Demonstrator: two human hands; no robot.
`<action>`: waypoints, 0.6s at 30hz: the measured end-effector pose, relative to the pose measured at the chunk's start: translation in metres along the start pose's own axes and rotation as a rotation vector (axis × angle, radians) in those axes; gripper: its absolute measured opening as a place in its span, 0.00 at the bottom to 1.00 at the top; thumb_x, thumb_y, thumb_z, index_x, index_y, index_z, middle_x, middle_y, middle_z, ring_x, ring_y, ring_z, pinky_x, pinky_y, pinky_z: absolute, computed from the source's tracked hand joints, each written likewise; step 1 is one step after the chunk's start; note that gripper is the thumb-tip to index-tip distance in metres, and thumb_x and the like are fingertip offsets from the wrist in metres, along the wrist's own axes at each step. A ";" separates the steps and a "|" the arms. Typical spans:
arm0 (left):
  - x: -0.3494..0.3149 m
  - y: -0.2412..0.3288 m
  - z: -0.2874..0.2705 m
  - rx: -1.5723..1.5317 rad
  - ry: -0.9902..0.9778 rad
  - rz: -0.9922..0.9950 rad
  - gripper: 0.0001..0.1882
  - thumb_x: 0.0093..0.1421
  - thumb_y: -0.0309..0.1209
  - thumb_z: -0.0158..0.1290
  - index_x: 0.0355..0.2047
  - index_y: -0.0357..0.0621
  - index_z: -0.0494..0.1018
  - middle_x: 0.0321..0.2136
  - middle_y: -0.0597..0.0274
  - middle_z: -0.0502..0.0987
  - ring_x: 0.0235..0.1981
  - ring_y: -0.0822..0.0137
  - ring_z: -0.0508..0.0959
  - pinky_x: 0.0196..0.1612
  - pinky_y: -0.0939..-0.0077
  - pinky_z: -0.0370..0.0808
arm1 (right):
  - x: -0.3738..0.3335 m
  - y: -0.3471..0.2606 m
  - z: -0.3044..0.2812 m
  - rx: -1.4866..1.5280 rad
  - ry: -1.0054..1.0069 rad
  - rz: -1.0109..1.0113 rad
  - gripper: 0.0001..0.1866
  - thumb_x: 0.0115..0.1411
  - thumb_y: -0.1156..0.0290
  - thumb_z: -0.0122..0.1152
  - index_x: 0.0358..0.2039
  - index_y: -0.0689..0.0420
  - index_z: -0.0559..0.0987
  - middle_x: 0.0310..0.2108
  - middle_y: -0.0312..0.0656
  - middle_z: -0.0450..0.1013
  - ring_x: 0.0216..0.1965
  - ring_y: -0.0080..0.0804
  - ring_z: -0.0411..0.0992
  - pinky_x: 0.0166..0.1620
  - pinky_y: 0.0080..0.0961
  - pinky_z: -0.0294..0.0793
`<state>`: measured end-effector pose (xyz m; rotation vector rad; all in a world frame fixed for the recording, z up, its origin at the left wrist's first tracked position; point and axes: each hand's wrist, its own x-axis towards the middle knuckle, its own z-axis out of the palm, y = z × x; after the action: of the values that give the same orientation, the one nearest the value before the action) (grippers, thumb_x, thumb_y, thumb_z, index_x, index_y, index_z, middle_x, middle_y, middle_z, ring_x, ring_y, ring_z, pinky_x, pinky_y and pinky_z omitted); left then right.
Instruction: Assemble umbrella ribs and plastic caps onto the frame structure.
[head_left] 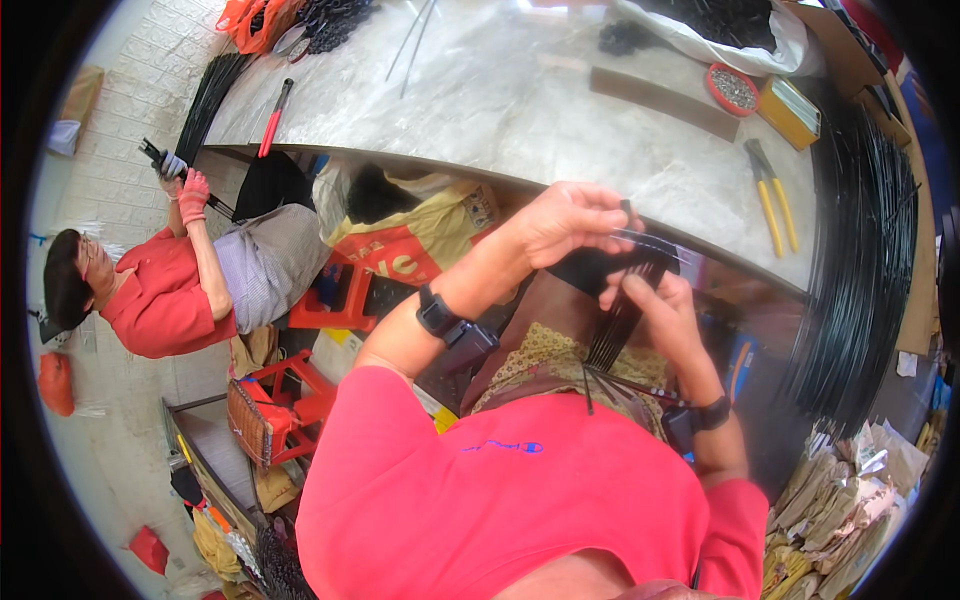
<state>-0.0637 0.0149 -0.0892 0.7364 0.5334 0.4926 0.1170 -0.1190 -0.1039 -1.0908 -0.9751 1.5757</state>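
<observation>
Pink shirt (530,480) fills the foreground. Above the lap (545,355), the right hand (662,305) has its fingers closed round dark rods (617,332), likely to hold them bunched; the left hand (572,225) pinches a strip (652,241) between fingertips, seemingly to steady it.

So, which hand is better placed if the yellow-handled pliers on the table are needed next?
Probably the right hand: it is nearer to the yellow-handled pliers, though it holds a bundle of black strips.

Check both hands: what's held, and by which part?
Right hand: bundle of thin black strands, near its upper end. Left hand: pinches a single strand; which part is too blurred to tell.
</observation>
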 end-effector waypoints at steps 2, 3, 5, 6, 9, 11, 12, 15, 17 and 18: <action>0.001 0.000 0.000 0.003 -0.007 0.001 0.09 0.61 0.25 0.58 0.40 0.34 0.76 0.42 0.45 0.80 0.35 0.65 0.83 0.36 0.77 0.82 | 0.000 0.002 0.000 0.015 -0.007 -0.014 0.14 0.68 0.65 0.57 0.42 0.64 0.81 0.31 0.41 0.81 0.33 0.24 0.78 0.40 0.22 0.77; 0.001 0.000 -0.001 0.005 -0.015 0.000 0.08 0.61 0.26 0.59 0.39 0.35 0.75 0.42 0.44 0.80 0.34 0.65 0.83 0.35 0.78 0.81 | -0.001 0.001 0.000 0.014 -0.008 -0.016 0.14 0.68 0.65 0.57 0.42 0.64 0.81 0.31 0.41 0.81 0.33 0.24 0.78 0.40 0.22 0.77; 0.002 -0.001 -0.002 -0.008 -0.023 0.000 0.08 0.61 0.26 0.59 0.39 0.35 0.75 0.42 0.43 0.80 0.33 0.65 0.83 0.34 0.78 0.81 | -0.002 0.001 0.000 0.013 -0.015 -0.016 0.14 0.68 0.65 0.57 0.42 0.64 0.81 0.31 0.42 0.81 0.34 0.24 0.78 0.40 0.22 0.77; 0.001 -0.002 -0.004 -0.024 -0.030 -0.003 0.08 0.61 0.26 0.59 0.38 0.36 0.74 0.41 0.42 0.80 0.32 0.65 0.83 0.33 0.78 0.81 | -0.002 0.002 0.001 0.012 -0.017 -0.013 0.14 0.68 0.65 0.57 0.42 0.64 0.81 0.31 0.42 0.81 0.34 0.24 0.78 0.40 0.22 0.77; 0.000 -0.002 -0.002 -0.027 -0.026 -0.002 0.07 0.61 0.25 0.59 0.37 0.36 0.74 0.40 0.42 0.80 0.30 0.64 0.83 0.32 0.78 0.82 | -0.004 0.002 0.001 0.007 -0.016 -0.009 0.14 0.68 0.65 0.57 0.42 0.64 0.81 0.32 0.42 0.81 0.34 0.24 0.78 0.40 0.22 0.77; 0.000 -0.005 -0.003 -0.041 -0.013 0.002 0.08 0.61 0.25 0.59 0.38 0.35 0.74 0.39 0.43 0.81 0.30 0.65 0.83 0.32 0.78 0.82 | -0.005 0.004 0.001 0.018 -0.013 -0.011 0.15 0.68 0.64 0.57 0.42 0.64 0.81 0.32 0.42 0.81 0.34 0.24 0.78 0.40 0.22 0.77; -0.001 -0.006 -0.002 -0.056 0.002 0.003 0.09 0.61 0.25 0.59 0.40 0.34 0.75 0.38 0.44 0.81 0.30 0.65 0.83 0.32 0.78 0.82 | -0.006 0.004 0.002 0.017 -0.015 -0.012 0.15 0.68 0.64 0.57 0.42 0.64 0.81 0.32 0.42 0.81 0.34 0.24 0.78 0.40 0.22 0.77; -0.002 -0.004 0.001 -0.026 0.002 0.002 0.13 0.61 0.25 0.58 0.45 0.32 0.75 0.37 0.47 0.81 0.30 0.66 0.83 0.33 0.78 0.83 | -0.006 0.003 0.002 0.014 -0.014 -0.015 0.15 0.68 0.64 0.57 0.42 0.64 0.81 0.32 0.42 0.81 0.34 0.24 0.78 0.40 0.22 0.77; -0.002 -0.005 0.000 -0.011 0.009 0.005 0.15 0.61 0.25 0.58 0.47 0.31 0.75 0.37 0.47 0.81 0.29 0.66 0.83 0.33 0.78 0.83 | -0.006 0.002 0.003 0.008 -0.016 -0.016 0.15 0.68 0.64 0.57 0.42 0.65 0.81 0.32 0.42 0.81 0.34 0.24 0.78 0.40 0.22 0.77; -0.002 -0.005 0.000 0.004 0.017 0.007 0.16 0.62 0.26 0.58 0.49 0.31 0.74 0.38 0.48 0.81 0.29 0.67 0.83 0.33 0.79 0.83 | -0.006 0.002 0.003 0.007 -0.017 -0.016 0.15 0.68 0.64 0.57 0.42 0.65 0.81 0.32 0.42 0.81 0.34 0.24 0.78 0.40 0.22 0.77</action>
<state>-0.0639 0.0110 -0.0925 0.7383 0.5479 0.5044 0.1149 -0.1259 -0.1042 -1.0639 -0.9867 1.5773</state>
